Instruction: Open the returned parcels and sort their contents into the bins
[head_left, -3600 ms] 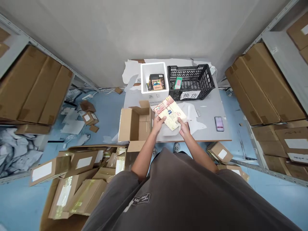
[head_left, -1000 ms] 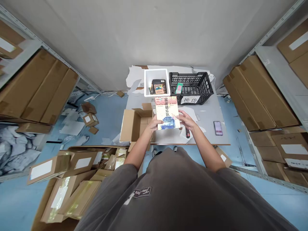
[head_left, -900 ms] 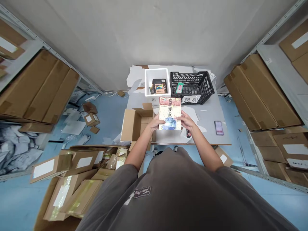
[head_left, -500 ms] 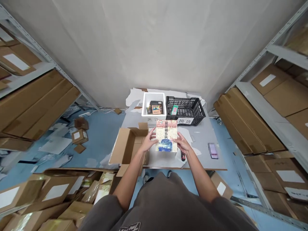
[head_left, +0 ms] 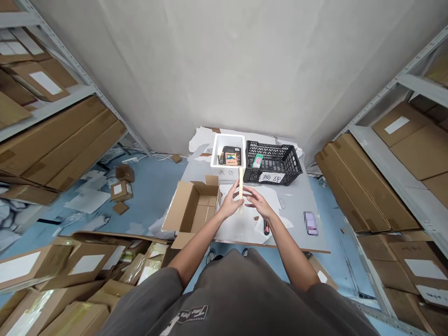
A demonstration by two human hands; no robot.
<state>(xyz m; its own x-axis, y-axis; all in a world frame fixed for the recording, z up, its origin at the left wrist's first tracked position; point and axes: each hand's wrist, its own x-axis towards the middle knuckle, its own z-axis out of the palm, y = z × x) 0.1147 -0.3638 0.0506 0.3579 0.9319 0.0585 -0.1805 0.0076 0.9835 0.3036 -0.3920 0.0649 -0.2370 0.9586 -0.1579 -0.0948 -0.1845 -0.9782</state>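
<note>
Edge-on to me above the table stands a book (head_left: 241,181), its pale narrow side facing me and its cover out of sight. My left hand (head_left: 231,201) is closed on its left side, thumb near the lower end. From the right, my right hand (head_left: 258,202) steadies it, with bent fingertips against the other face. Just beyond the book is a white bin (head_left: 214,161) holding several books (head_left: 231,157). To its right sits a black plastic crate (head_left: 292,163) with a green-edged item (head_left: 257,160) inside.
An open cardboard box (head_left: 178,205) stands at the table's left. A red and black tool (head_left: 266,227) and a phone (head_left: 311,223) lie on the table (head_left: 297,200). Shelves of cartons (head_left: 416,144) flank both sides, and a large box of parcels (head_left: 84,270) is at lower left.
The book has turned from its cover facing me to edge-on. My hands have come closer together around it. The view has shifted slightly.
</note>
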